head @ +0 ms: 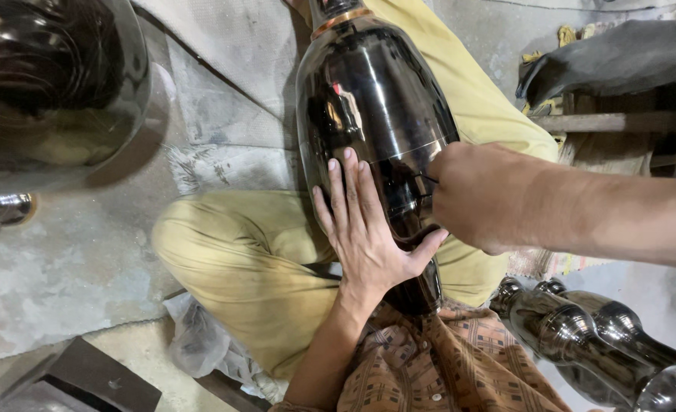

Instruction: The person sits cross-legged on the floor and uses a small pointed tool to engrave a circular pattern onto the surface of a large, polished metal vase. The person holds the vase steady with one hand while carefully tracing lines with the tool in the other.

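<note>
A large shiny dark metal vase (372, 99) lies across my lap, its narrow foot toward my body and a copper-coloured band near its far neck. My left hand (364, 229) rests flat on the vase's left side, fingers spread, steadying it. My right hand (475, 194) is closed into a fist against the right side of the vase, pinching a thin dark tool (427, 180) whose tip touches the metal surface. I sit cross-legged in mustard-yellow trousers (238, 252).
A big polished metal vessel (48, 84) fills the upper left. Two or three smaller shiny vase-shaped pieces (582, 336) lie at lower right. A dark grey shape (620, 57) rests on a wooden frame at upper right. Crumpled clear plastic (200, 343) lies on the concrete floor.
</note>
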